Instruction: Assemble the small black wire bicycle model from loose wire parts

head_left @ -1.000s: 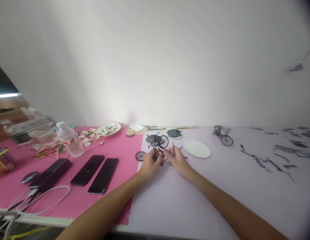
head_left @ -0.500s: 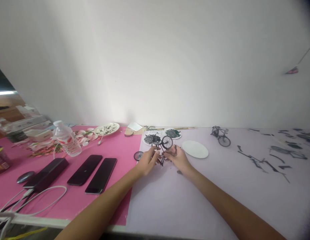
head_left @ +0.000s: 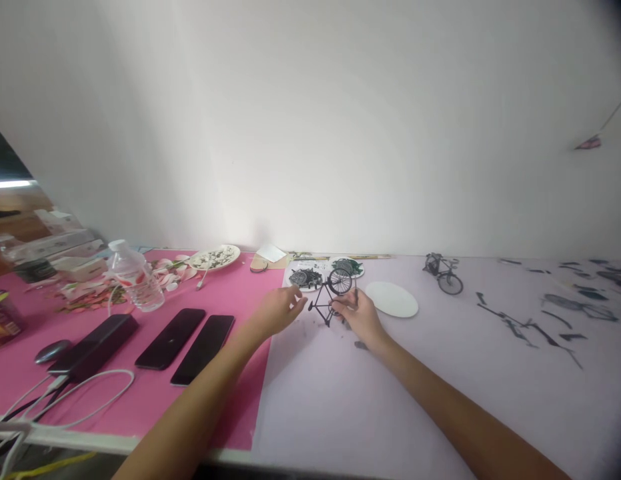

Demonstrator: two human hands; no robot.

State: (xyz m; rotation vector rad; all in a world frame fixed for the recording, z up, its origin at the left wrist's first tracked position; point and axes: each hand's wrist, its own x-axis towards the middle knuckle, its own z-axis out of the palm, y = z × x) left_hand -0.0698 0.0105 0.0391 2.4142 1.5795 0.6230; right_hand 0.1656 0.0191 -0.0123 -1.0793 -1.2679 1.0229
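My right hand (head_left: pixel 363 315) pinches a small black model bicycle (head_left: pixel 320 308) by its side, between thumb and fingers. One spoked wheel (head_left: pixel 340 281) is on the model, at its upper end; the frame's thin tubes point down and left. Just left of the model, apart from it, my left hand (head_left: pixel 280 312) has its thumb and fingers loosely parted, with nothing seen in them. Behind the model, white plates hold dark parts, one pile of wheels and small pieces (head_left: pixel 305 277) and another greenish pile (head_left: pixel 348 267).
A bare white plate (head_left: pixel 391 299) lies right of my hands. Farther right stand a finished-looking model bicycle (head_left: pixel 443 273) and flat dark parts (head_left: pixel 530 327). On the pink left side are two phones (head_left: pixel 171 339), a power adapter (head_left: pixel 93 345), cables and a water bottle (head_left: pixel 137 276).
My left hand has let go of the model bicycle and drawn back left. The loose wheel formerly visible beside it no longer shows. My right hand still holds the model, now slightly farther right.
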